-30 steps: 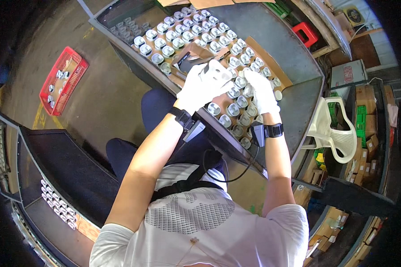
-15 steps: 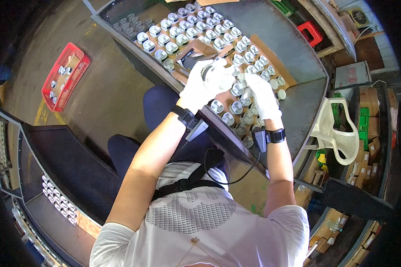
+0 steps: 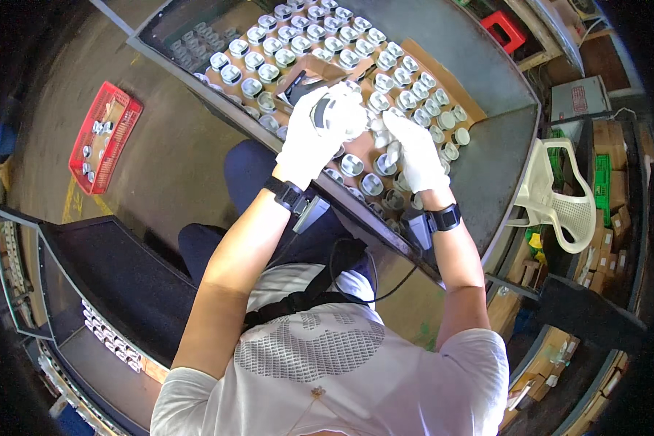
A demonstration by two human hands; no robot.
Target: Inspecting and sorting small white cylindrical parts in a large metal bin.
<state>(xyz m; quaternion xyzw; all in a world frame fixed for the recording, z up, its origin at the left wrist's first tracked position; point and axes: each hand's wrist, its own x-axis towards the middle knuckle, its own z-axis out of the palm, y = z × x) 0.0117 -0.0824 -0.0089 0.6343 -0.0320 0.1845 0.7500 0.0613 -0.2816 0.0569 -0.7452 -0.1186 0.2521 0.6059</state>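
Note:
My left hand [image 3: 304, 142], in a white glove, is closed around a pale metal piston [image 3: 344, 118] with a dark patch on its side, held above the bench. Glare washes out part of the piston. To its right, my gloved right hand [image 3: 420, 156] hovers over the standing parts, its thumb and fingers apart, with nothing I can make out between them. Many similar pistons [image 3: 268, 72] stand in rows on brown cardboard [image 3: 443, 86] over the metal bench [image 3: 487, 156]. Just beyond my left hand sits a small open cardboard box [image 3: 314, 67] with dark contents.
A red crate [image 3: 103, 138] with a few pistons stands on the floor at left. More pistons [image 3: 112, 336] line a lower bench at lower left. To the right are a white plastic chair [image 3: 559, 192], a red plastic item [image 3: 504, 33] and shelves of cardboard boxes [image 3: 609, 171].
Both hands have shifted slightly left relative to the bench, the piston still in the left one. The view has turned a little, so the crate and chair appear displaced.

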